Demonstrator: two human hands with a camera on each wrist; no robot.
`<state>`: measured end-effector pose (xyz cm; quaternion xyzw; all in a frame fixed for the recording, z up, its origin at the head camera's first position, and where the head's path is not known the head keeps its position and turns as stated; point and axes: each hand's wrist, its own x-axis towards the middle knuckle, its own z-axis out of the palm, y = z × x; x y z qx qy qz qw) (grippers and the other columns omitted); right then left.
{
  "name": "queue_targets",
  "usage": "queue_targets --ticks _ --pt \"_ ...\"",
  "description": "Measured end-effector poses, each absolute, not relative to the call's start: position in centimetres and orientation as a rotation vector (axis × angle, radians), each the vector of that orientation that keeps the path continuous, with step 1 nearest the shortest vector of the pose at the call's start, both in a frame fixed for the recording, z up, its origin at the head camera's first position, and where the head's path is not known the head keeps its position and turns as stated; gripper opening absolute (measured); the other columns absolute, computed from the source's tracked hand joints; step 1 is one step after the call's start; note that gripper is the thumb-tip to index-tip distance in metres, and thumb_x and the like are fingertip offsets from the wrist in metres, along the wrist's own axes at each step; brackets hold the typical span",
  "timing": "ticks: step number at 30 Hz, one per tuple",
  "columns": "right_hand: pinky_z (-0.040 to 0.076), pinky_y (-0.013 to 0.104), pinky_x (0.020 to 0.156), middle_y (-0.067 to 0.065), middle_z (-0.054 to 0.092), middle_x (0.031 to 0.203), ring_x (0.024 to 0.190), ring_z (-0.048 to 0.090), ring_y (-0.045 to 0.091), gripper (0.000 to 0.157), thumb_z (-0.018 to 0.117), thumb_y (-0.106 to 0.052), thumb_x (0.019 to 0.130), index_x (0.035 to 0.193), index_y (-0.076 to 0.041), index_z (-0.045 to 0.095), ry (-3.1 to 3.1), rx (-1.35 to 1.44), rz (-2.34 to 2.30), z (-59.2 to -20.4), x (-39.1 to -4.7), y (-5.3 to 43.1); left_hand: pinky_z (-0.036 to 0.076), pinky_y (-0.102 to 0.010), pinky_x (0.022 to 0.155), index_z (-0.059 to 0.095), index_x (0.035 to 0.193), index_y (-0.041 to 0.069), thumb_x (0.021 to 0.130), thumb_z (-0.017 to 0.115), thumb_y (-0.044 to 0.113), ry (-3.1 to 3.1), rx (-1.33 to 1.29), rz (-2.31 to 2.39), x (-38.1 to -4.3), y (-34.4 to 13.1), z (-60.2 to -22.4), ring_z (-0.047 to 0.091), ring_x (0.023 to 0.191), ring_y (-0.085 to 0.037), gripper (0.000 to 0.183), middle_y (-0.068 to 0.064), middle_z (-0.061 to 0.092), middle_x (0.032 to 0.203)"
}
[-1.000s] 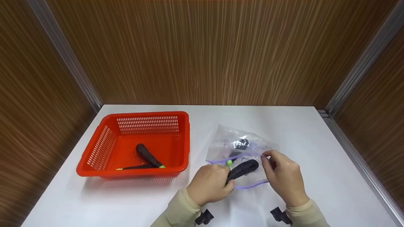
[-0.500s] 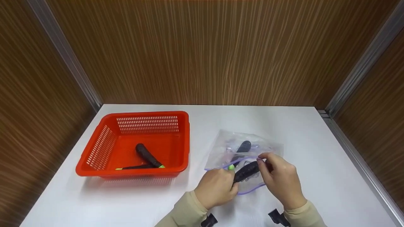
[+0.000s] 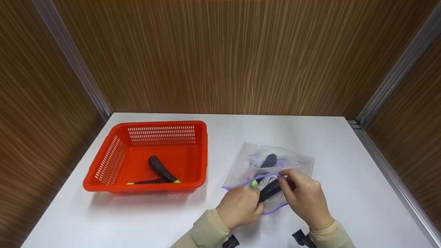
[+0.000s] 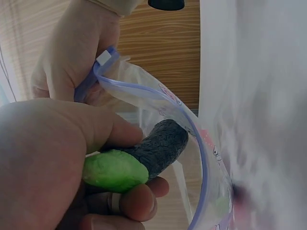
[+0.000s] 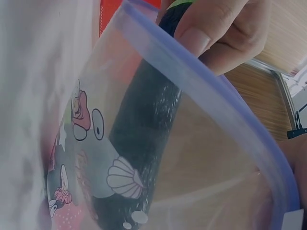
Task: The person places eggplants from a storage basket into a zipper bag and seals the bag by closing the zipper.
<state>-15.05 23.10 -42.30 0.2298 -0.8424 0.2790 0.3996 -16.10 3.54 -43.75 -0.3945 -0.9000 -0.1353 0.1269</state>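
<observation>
A red rectangular plastic basket (image 3: pixel 146 188) is seen left of a clear, purple-rimmed plastic bag (image 3: pixel 291 157) pinched by the right hand (image 3: pixel 305 199). Partly inside it, a black, green-ended eggplant (image 3: pixel 270 190) is gripped by the left hand (image 3: pixel 240 207); the bag's white slider (image 4: pixel 103 58) is shown only by wrist views.

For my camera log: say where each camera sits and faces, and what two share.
Head: on the head, facing forward and down at basket, bag, left hand, right hand; sleeves too.
Left wrist: on that wrist, facing the held eggplant at the bag's mouth; both hands.
Right wrist: on that wrist, facing the bag's printed side; left hand, right probably at the edge.
Shared by both wrists: purple rim, left hand.
</observation>
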Motion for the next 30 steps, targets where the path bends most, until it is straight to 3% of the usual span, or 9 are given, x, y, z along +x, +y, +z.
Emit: queue_targets --ticks 7,16,21,27,30 --pt "0.042 0.015 0.050 -0.007 0.061 0.074 0.058 0.047 0.000 0.019 0.073 0.002 0.075 0.089 -0.008 0.066 -2.108 0.675 0.665 -42.3 -14.9 22.9 0.041 -0.029 0.047 0.062 0.078 0.008 0.088 0.063 0.029 -2.625 -1.167 -0.400 -16.1 4.0 -43.8 0.051 0.051 -0.014 0.023 -0.002 0.058 0.064" --pt "0.039 0.014 0.049 -0.009 0.058 0.073 0.057 0.044 -0.001 0.020 0.073 0.002 0.073 0.089 -0.010 0.066 -2.097 0.768 0.662 -42.1 -14.6 22.4 0.049 -0.029 0.051 0.058 0.122 0.002 0.093 0.061 0.030 -2.666 -1.121 -0.295 -15.7 4.5 -44.7 0.064 0.063 -0.015 0.041 -0.005 0.067 0.080" --pt "0.036 0.012 0.048 -0.010 0.055 0.070 0.056 0.041 -0.001 0.019 0.071 0.002 0.074 0.089 -0.009 0.066 -2.089 0.802 0.668 -42.0 -14.4 22.2 0.046 -0.028 0.048 0.052 0.121 0.003 0.094 0.060 0.026 -2.663 -1.131 -0.296 -15.5 4.6 -45.2 0.060 0.058 -0.014 0.036 -0.003 0.062 0.074" --pt "0.037 0.012 0.050 -0.010 0.055 0.072 0.057 0.041 -0.002 0.005 0.065 -0.007 0.084 0.088 -0.009 0.067 -2.078 0.836 0.687 -41.9 -14.3 22.0 0.037 -0.024 0.040 0.048 0.117 0.003 0.093 0.059 0.020 -2.610 -1.135 -0.229 -15.4 4.3 -46.0 0.050 0.049 -0.011 0.032 0.000 0.055 0.069" --pt "0.034 0.010 0.049 -0.011 0.052 0.070 0.056 0.038 -0.003 0.006 0.062 -0.007 0.085 0.088 -0.009 0.067 -2.073 0.901 0.690 -42.0 -14.4 21.9 0.035 -0.022 0.038 0.050 0.115 0.003 0.093 0.059 0.021 -2.628 -1.088 -0.241 -15.4 4.0 -46.4 0.051 0.049 -0.010 0.030 0.003 0.054 0.067"
